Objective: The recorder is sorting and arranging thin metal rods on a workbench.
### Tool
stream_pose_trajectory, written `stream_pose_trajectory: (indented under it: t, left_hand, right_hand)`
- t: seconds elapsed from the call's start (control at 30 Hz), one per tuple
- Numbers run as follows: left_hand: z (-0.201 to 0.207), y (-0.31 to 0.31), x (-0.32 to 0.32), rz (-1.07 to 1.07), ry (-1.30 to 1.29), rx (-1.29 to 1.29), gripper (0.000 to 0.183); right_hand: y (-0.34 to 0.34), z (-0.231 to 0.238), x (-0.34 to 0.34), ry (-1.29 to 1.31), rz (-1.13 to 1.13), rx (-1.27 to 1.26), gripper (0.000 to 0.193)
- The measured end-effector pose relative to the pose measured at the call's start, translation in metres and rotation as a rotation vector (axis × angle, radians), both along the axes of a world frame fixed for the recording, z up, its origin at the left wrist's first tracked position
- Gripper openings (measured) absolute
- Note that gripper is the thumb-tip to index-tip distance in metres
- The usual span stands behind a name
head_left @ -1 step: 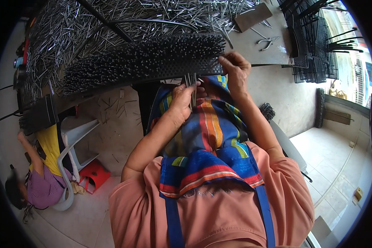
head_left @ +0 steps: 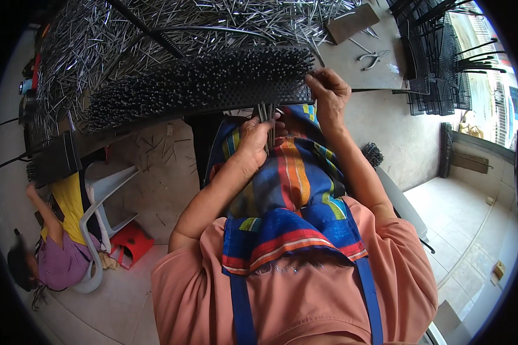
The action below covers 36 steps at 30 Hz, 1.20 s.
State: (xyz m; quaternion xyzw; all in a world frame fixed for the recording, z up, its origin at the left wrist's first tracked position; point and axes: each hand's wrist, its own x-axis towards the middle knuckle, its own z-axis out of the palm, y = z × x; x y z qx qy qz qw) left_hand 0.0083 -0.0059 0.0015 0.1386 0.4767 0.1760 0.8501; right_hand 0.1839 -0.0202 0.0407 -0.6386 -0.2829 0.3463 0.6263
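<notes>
A long black perforated panel (head_left: 253, 95) lies across in front of me, its holes bare along the near right part. Dense rows of thin dark metal rods (head_left: 207, 72) stand up from the rest of it. Below its near edge, my left hand (head_left: 255, 138) is closed round a small bundle of thin metal rods (head_left: 269, 127), held roughly upright above my striped apron. My right hand (head_left: 331, 98) is at the panel's right end, thumb and fingertips pinched together. Whatever lies between those fingertips is too small to make out.
Loose metal rods (head_left: 98, 46) are heaped on the table behind the panel. Pliers (head_left: 373, 59) and a flat brown plate (head_left: 353, 24) lie at the right. Black mesh racks (head_left: 437, 63) stand beyond them. At the left, another person (head_left: 66, 253) sits by a white chair (head_left: 95, 230).
My right hand has shifted very slightly at the panel's right end, still pinched. My left hand keeps its hold on the metal rods.
</notes>
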Motion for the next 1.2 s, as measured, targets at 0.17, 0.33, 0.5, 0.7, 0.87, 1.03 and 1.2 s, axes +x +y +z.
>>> stream_pose_trajectory:
  t: [0.17, 0.33, 0.5, 0.7, 0.87, 1.03, 1.2]
  left_hand:
    - [0.006, -0.005, 0.006, 0.001, -0.018, 0.163, 0.017]
    - [0.020, -0.003, 0.001, 0.035, -0.064, 0.150, 0.021]
    - [0.014, 0.000, 0.003, 0.059, -0.090, 0.125, 0.021]
    - [0.012, 0.003, 0.002, 0.076, -0.120, 0.104, 0.019]
    - [0.012, 0.006, 0.005, 0.055, -0.085, 0.091, 0.016]
    - [0.015, 0.007, 0.013, 0.068, -0.128, 0.091, 0.015]
    - [0.021, 0.005, 0.020, -0.062, -0.184, 0.165, 0.017]
  right_hand:
    - [0.020, -0.013, 0.007, -0.615, -0.016, 0.263, 0.011]
    - [0.015, -0.012, 0.007, -0.688, 0.014, 0.211, 0.013]
    - [0.013, -0.017, -0.002, -0.765, 0.019, 0.150, 0.013]
    - [0.014, -0.010, -0.005, -0.798, -0.010, 0.064, 0.013]
    - [0.025, -0.008, 0.004, -0.993, 0.114, 0.026, 0.011]
    - [0.012, 0.000, 0.005, -0.975, 0.120, -0.015, 0.009]
    - [-0.015, 0.011, 0.000, 0.099, 0.385, -0.450, 0.008]
